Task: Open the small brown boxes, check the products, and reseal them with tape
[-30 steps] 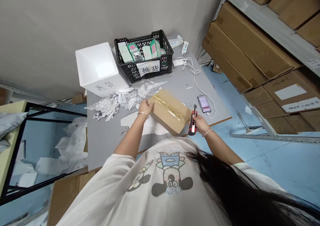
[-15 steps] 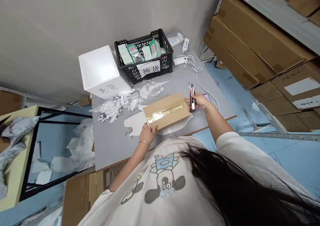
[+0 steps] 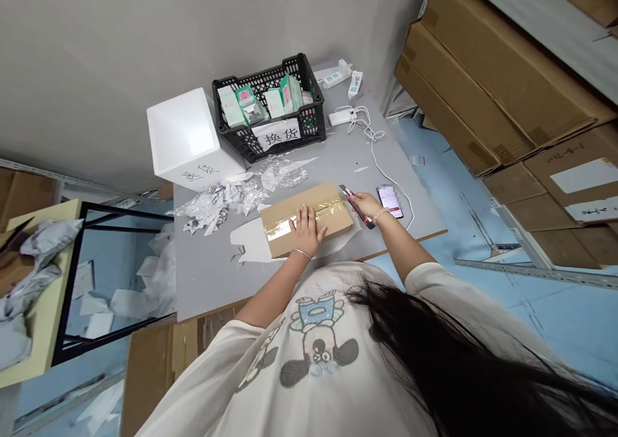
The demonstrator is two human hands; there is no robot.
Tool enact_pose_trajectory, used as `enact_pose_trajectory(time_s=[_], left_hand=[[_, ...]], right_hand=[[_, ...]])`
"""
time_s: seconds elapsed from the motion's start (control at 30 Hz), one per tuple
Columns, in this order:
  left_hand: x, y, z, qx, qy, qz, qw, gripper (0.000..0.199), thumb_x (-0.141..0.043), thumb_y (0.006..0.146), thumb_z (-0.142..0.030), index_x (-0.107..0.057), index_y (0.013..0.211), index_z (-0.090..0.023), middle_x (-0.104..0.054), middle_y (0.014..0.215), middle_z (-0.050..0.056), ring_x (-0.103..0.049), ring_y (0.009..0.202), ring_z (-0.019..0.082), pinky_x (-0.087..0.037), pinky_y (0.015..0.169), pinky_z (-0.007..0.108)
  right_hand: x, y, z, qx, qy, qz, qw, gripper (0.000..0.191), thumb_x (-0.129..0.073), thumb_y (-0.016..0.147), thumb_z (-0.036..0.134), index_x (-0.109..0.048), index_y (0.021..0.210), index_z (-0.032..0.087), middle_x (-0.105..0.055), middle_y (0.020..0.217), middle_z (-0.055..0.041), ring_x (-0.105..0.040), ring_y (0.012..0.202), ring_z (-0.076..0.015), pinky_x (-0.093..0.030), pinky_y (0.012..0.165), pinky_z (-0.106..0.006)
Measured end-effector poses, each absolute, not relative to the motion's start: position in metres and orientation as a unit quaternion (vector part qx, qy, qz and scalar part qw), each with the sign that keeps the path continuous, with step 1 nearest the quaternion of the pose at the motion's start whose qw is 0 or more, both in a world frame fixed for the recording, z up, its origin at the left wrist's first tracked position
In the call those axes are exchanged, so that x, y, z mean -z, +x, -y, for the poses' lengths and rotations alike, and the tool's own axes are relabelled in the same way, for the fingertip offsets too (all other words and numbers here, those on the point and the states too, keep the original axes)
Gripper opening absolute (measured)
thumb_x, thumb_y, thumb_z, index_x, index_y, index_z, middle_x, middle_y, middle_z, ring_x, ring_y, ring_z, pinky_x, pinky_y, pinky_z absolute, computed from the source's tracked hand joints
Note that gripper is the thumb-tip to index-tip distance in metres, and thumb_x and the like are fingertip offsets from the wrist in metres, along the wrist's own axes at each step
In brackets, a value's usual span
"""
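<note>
The taped cardboard box point(image 3: 333, 210) lies on the bench point(image 3: 207, 289), partly over a white sheet point(image 3: 247, 239). The left hand point(image 3: 306, 234) rests palm down on the top face of the box; its grip is wide, with the fingers spread across the tape. The right hand point(image 3: 365, 206) has its grip closed around 1 box cutter point(image 3: 348, 195), held at a slant beside the right end of the box. 1 phone point(image 3: 390, 199) lies near the right hand. Crumpled clear plastic point(image 3: 282, 174) lies beyond the box, in front of the black crate point(image 3: 316, 120), which holds green-and-white cartons point(image 3: 275, 102). The white bin point(image 3: 183, 134) is positioned left of the crate.
</note>
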State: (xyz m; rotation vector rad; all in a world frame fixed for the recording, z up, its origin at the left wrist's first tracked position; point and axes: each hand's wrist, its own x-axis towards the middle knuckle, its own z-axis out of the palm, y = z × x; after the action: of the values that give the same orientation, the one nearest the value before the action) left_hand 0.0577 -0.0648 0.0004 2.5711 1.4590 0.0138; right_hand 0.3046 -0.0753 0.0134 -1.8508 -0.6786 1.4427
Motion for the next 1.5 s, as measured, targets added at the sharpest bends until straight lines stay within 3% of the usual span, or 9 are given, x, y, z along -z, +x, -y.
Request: enact_pose_trajectory(time_s=[0.53,0.83,1.2,1.5], left_hand=[[0.015,0.059,0.071,-0.039,0.857,-0.512,0.052,0.071,-0.039,0.094,-0.048,-0.028,0.154,-0.014,-0.025,0.160,0.014,-0.021,0.148,0.035,-0.015,0.118,0.059],[0.017,0.063,0.074,-0.045,0.848,-0.526,0.038,0.067,-0.040,0.092,-0.038,-0.029,0.154,-0.015,-0.024,0.161,0.013,-0.022,0.149,0.033,-0.016,0.119,0.056],[0.021,0.060,0.070,-0.033,0.855,-0.517,0.036,0.068,-0.040,0.092,-0.036,-0.027,0.155,-0.013,-0.023,0.161,0.014,-0.021,0.148,0.035,-0.016,0.119,0.056],[0.017,0.062,0.075,-0.021,0.856,-0.515,0.036,0.067,-0.040,0.091,-0.034,-0.029,0.154,-0.014,-0.023,0.161,0.014,-0.021,0.149,0.034,-0.015,0.119,0.055]], right_hand=[[-0.007,0.312,0.080,-0.494,-0.721,0.409,0.264,0.030,-0.049,0.097,0.042,-0.064,0.098,0.016,-0.063,0.066,0.0001,-0.052,0.041,-0.0078,-0.031,0.039,-0.019],[-0.015,0.332,0.086,-0.490,-0.706,0.474,0.191,0.033,-0.050,0.096,0.046,-0.066,0.102,0.018,-0.060,0.057,0.0007,-0.054,0.044,-0.0122,-0.035,0.046,-0.022],[-0.015,0.327,0.094,-0.468,-0.713,0.497,0.159,0.032,-0.046,0.098,0.043,-0.066,0.105,0.019,-0.065,0.065,-0.0021,-0.057,0.048,-0.0144,-0.039,0.051,-0.024],[-0.024,0.344,0.117,-0.461,-0.698,0.536,0.117,0.030,-0.044,0.098,0.039,-0.067,0.100,0.020,-0.061,0.060,-0.0007,-0.056,0.046,-0.0145,-0.038,0.052,-0.025]])
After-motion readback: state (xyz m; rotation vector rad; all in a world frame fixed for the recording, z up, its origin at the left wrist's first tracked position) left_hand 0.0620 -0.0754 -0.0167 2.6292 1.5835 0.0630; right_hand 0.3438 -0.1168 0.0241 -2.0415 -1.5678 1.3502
